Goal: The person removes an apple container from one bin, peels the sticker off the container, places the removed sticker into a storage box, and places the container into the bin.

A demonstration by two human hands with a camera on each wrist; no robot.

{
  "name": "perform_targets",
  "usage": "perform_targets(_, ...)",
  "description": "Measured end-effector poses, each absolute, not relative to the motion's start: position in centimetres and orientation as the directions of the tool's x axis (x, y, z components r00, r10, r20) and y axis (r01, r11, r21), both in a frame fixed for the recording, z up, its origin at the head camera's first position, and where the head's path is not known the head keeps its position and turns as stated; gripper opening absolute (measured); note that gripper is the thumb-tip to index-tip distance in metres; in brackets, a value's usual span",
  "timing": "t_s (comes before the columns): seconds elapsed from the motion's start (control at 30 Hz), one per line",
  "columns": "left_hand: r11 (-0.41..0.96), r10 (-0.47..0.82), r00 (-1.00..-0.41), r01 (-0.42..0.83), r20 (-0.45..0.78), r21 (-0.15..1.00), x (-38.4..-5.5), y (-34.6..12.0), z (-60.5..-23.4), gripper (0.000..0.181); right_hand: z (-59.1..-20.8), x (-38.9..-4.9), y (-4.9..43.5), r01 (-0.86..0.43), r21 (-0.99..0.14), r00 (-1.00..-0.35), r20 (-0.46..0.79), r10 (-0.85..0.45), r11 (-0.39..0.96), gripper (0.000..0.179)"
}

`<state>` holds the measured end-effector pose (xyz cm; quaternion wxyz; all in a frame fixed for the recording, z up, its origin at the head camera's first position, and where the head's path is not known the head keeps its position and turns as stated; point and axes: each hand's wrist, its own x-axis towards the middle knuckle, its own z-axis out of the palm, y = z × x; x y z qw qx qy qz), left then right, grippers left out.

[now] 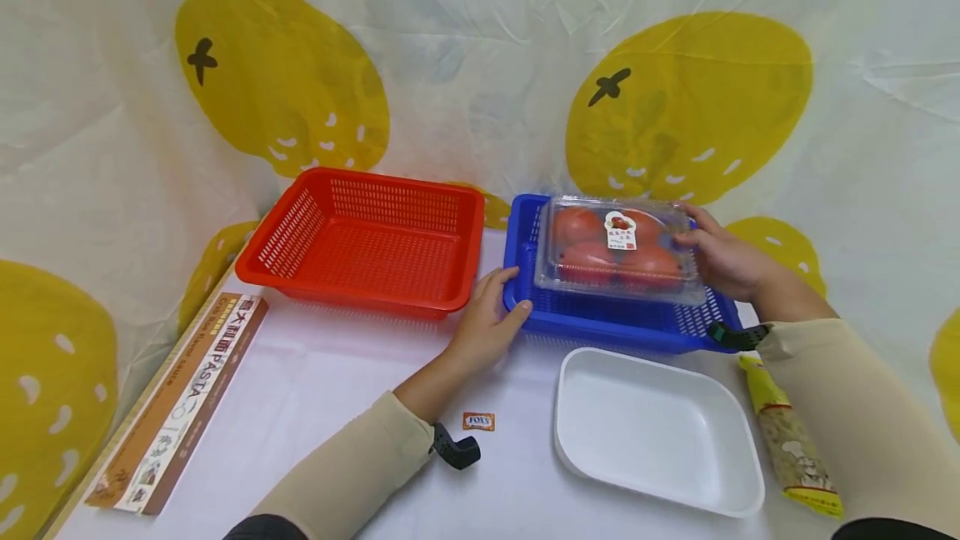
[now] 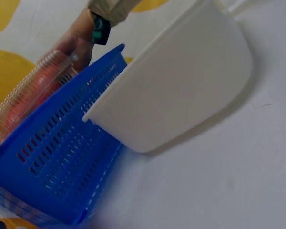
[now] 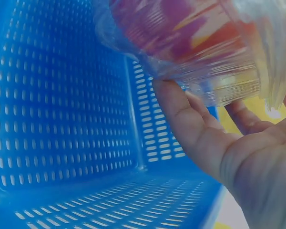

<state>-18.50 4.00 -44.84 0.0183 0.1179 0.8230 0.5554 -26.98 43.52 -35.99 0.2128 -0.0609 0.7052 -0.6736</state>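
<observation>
A clear plastic box of tomatoes [image 1: 581, 261], labelled on its lid, is held over the blue basket [image 1: 600, 319], tilted slightly. My right hand [image 1: 723, 261] grips the box's right end; in the right wrist view, the fingers of this hand [image 3: 257, 152] are under and around the clear plastic. At the left front corner of the blue basket, my left hand [image 1: 483, 319] holds the rim between thumb and fingers. The left wrist view shows the perforated side of the blue basket [image 2: 62, 152] and the tomato box [image 2: 33, 90] above its rim.
A red basket [image 1: 375, 261] stands to the left. A white tray [image 1: 660, 432] lies in front of the blue basket, with a yellow snack packet [image 1: 795, 440] to its right. A pasta box [image 1: 180, 398] lies far left. A small FOX'S sachet [image 1: 478, 421] rests mid-table.
</observation>
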Motion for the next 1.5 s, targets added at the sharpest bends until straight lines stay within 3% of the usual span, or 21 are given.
perform_targets(0.17,0.328,0.222,-0.959,0.245,0.177,0.912,-17.9,4.3,-43.5,0.059,-34.9,-25.5,43.7,0.198,-0.980,-0.899,-0.195,-0.392,0.033,0.053)
perform_targets(0.37,0.179,0.238,-0.937,0.301,0.256,0.937,-18.3,3.8,-40.8,0.053,-33.4,-24.0,42.4,0.198,-0.975,-0.900,-0.222,-0.376,0.103,0.056)
perform_targets(0.6,0.075,0.251,-0.942,0.249,0.224,0.965,-20.0,2.0,-37.9,0.048,-32.7,-21.9,39.4,0.203,-0.977,-0.876,-0.211,-0.434,0.065,0.059)
perform_targets(1.03,0.059,0.277,-0.947,0.183,0.160,0.981,-20.0,-3.0,-36.6,0.046,-33.0,-19.5,32.6,0.282,-0.959,-0.877,-0.274,-0.395,0.038,0.063)
perform_targets(1.5,0.129,0.213,-0.963,0.197,0.167,0.972,-16.5,-11.5,-36.0,0.045,-33.4,-16.4,24.0,0.323,-0.947,-0.858,-0.295,-0.421,0.006,0.069)
